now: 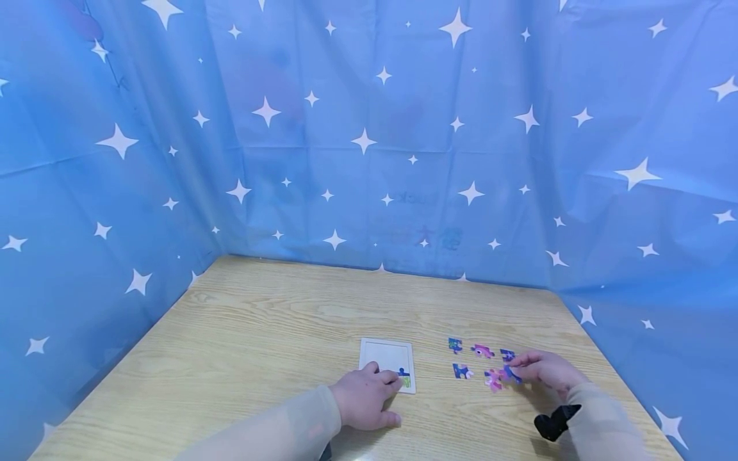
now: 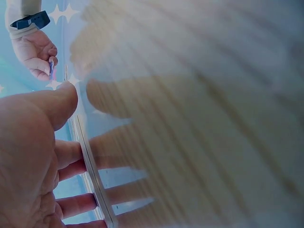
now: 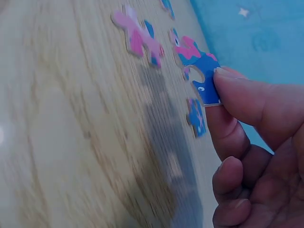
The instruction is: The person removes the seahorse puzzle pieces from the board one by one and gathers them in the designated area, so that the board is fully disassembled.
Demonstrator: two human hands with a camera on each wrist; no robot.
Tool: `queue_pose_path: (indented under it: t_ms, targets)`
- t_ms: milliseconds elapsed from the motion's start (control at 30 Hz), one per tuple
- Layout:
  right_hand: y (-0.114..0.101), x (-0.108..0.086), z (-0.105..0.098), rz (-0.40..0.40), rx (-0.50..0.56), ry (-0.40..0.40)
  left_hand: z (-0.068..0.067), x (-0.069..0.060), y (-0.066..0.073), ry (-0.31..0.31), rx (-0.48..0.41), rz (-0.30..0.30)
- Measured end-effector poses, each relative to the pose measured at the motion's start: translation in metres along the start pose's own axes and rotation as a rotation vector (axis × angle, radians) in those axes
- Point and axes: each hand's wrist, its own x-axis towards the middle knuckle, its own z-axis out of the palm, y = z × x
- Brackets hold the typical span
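Observation:
A white puzzle tray (image 1: 380,351) lies on the table with one blue and green piece (image 1: 406,379) in its lower right corner. My left hand (image 1: 368,396) rests on the tray's near edge, fingers extended; the left wrist view shows the fingers against the tray's edge (image 2: 97,190). Between thumb and index finger, my right hand (image 1: 548,371) pinches a blue puzzle piece (image 3: 207,78), raised off the table. Beside it lies a pink puzzle piece (image 3: 137,37), and a small blue piece (image 3: 195,118) is past the held one.
Right of the tray lie several loose pieces, among them a blue one (image 1: 455,346), a pink one (image 1: 482,351) and a blue and white one (image 1: 462,371). A blue curtain with white stars (image 1: 363,141) hangs behind and beside the wooden table (image 1: 277,314).

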Motion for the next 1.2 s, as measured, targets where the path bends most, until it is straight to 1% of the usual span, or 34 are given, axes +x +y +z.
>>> queue_pose_path:
  t_ms: [100, 233, 533, 667, 867, 967, 1200]
  targets:
    - [0.002, -0.002, -0.004, -0.003, -0.019, -0.011, 0.0, 0.0, 0.0, 0.005, 0.0, 0.001]
    - [0.004, -0.002, -0.007, 0.015, -0.024, -0.004, 0.0, -0.001, 0.0, 0.006, 0.0, 0.0]
    - [0.009, 0.001, -0.003, 0.034, -0.008, -0.002, -0.001, 0.0, 0.0, -0.009, -0.012, -0.004]
    - [0.008, 0.002, -0.002, 0.027, -0.044, 0.006, -0.001, 0.0, 0.0, -0.009, -0.009, -0.004]
    - [0.009, 0.003, -0.001, 0.016, -0.132, 0.021, 0.001, 0.001, 0.0, -0.004, -0.001, -0.009]
    - [0.01, 0.004, 0.0, 0.028, -0.14, 0.034, 0.001, 0.001, 0.0, -0.004, 0.007, -0.008]
    - [0.011, 0.003, 0.003, 0.021, -0.159, 0.05, 0.002, 0.002, 0.0, -0.002, 0.016, -0.009]
